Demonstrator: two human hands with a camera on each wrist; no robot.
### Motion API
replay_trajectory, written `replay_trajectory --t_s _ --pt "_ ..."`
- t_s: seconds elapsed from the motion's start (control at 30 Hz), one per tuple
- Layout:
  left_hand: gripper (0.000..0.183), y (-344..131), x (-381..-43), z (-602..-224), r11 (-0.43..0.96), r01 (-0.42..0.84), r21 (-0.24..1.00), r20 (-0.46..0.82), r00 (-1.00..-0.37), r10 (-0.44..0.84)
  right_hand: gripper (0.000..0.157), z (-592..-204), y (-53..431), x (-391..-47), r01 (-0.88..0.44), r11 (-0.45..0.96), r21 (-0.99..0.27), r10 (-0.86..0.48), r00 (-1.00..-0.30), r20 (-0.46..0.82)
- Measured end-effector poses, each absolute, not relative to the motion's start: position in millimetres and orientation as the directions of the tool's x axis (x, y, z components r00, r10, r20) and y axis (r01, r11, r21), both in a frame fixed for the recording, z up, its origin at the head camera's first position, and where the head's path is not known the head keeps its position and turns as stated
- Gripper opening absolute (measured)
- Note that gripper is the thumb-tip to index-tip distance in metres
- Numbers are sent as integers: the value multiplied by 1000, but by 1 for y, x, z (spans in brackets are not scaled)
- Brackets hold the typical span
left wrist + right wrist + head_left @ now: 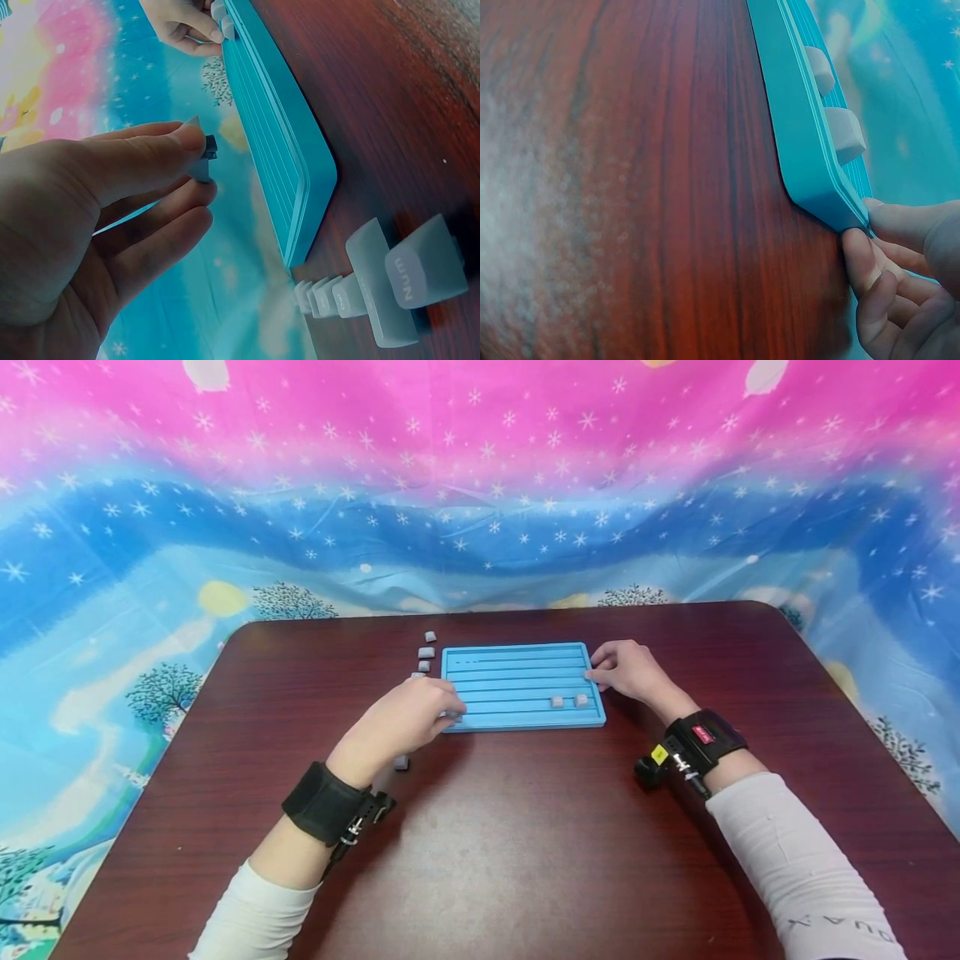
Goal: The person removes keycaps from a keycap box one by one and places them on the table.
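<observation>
My left hand [405,714] pinches a small grey keycap [201,171] between thumb and fingers, above the tray's near left corner. In the left wrist view the keycap is tilted on edge, its dark underside showing. The light blue ridged tray [517,673] lies flat on the table. With thumb on the rim and fingers against the outer wall, my right hand [632,670] grips the tray's right edge. Two pale keycaps, one left [557,702] and one right [581,700], sit in the tray's nearest row at the right.
Several loose grey keycaps stand in a line left of the tray, among them one at the back [430,637], a long one [381,283] and one marked Num [426,262]. The dark wooden table [510,843] meets a patterned cloth [480,527] behind.
</observation>
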State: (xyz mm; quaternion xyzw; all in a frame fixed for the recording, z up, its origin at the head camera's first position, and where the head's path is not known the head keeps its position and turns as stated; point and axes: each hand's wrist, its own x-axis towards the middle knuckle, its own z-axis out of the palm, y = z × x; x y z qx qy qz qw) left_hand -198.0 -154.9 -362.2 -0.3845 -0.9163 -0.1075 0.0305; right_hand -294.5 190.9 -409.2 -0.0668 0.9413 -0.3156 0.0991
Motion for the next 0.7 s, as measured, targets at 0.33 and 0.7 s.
replay_trajectory --t_s 0.33,0.7 --pt "10 -162 -190 -358 697 692 186 125 -721 682 32 -409 191 -296 -57 785 -616 -192 -969 -155" --pt "11 -171 -180 -351 722 653 229 88 -752 653 33 -408 191 -295 -56 786 -616 -197 -967 -163"
